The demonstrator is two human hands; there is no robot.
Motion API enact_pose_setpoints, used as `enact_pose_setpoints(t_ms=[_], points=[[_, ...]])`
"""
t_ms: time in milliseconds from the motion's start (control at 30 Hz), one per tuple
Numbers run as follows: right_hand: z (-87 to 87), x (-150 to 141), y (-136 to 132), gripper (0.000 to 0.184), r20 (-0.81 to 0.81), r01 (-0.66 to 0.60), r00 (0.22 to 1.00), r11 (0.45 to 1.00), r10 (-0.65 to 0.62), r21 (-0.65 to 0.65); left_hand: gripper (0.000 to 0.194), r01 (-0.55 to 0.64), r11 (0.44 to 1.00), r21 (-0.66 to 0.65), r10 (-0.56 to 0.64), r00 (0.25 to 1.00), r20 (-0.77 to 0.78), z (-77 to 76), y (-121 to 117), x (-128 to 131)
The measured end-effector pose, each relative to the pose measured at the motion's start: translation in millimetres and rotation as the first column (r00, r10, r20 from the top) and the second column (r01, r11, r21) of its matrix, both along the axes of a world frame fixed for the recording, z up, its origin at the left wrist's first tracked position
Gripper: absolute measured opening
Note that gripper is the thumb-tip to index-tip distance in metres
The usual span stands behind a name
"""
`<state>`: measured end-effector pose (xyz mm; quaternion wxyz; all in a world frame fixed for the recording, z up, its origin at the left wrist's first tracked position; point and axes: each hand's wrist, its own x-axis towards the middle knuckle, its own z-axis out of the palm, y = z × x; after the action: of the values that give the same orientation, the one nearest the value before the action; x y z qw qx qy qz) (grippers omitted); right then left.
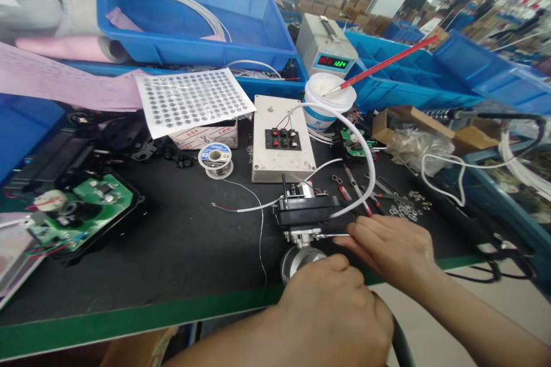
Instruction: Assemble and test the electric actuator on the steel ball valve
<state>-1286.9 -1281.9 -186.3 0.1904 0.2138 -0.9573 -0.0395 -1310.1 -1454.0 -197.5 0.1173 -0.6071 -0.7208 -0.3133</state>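
In the head view, a black actuator box (307, 209) sits on top of a round metal valve (293, 264) near the front edge of the bench. My left hand (336, 309) is closed at the valve's near side and hides much of it; its fingertips are out of sight. With closed fingers, my right hand (394, 241) holds a thin metal wrench (336, 235), whose tip reaches the bracket between actuator and valve. A thick white cable (370, 155) arches from the actuator to the switch box (282, 157). A thinner stripped cable (253, 208) extends left.
A solder spool (215, 160) stands left of the switch box. Further left lies a green circuit board (101, 206). A white tub (329, 97) with a red brush stands before a power supply (325, 43). Loose nuts (404, 212) and tools lie right; blue bins (193, 17) line the back.
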Motion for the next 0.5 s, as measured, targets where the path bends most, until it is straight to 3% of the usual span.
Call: enact_pose_setpoints(t_ms=[167, 300, 400, 500], points=[[5.1, 1, 5, 0.053, -0.029, -0.015, 0.999, 0.997, 0.017, 0.075, 0.016, 0.065, 0.990, -0.126, -0.065, 0.998, 0.008, 4.1, -5, -2], [42.5, -1, 3, 0.062, 0.166, -0.043, 0.986, 0.984, 0.013, 0.175, 0.012, 0.104, 0.971, -0.215, -0.104, 0.995, 0.012, 8.2, -2, -6], [77.0, -13, -26, 0.035, 0.364, 0.012, 0.921, 0.941, -0.142, 0.337, 0.011, 0.138, 0.951, -0.278, -0.136, 0.990, 0.025, 8.2, 1, -7], [99.8, -36, -69, 0.010, 0.559, 0.036, 0.749, 0.864, -0.356, 0.502, 0.014, 0.107, 0.949, -0.296, -0.101, 0.994, 0.034, 0.0, 6, -2]])
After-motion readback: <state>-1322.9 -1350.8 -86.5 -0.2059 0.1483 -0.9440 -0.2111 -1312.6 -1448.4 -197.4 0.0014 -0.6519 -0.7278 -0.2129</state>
